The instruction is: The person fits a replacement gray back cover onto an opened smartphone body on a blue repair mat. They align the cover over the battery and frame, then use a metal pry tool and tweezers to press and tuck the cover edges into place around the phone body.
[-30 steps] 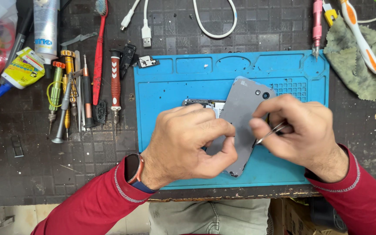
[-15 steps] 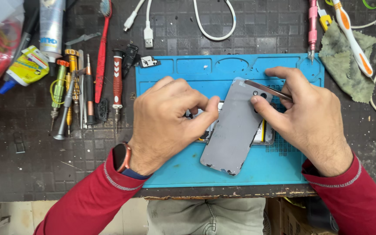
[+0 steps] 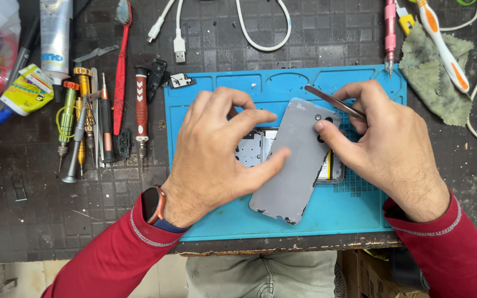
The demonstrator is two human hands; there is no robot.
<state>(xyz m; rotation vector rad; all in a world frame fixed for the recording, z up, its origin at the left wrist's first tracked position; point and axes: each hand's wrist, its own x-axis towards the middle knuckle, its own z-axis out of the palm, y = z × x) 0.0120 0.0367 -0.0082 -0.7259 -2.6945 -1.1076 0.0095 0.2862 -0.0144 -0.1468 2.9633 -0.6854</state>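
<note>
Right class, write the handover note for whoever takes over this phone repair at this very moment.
Left hand: fingers on the grey back cover, lying askew over the opened phone on the blue mat.
Right hand: holds tweezers, thumb at the cover's camera holes.
Done: cover is off the phone.
Left: cover is not seated in line.
Screwdrivers lie left of the mat.

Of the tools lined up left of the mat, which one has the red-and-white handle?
The screwdriver lying nearest the blue mat, just right of the red toothbrush. The other drivers further left have gold, green or dark handles.
</note>
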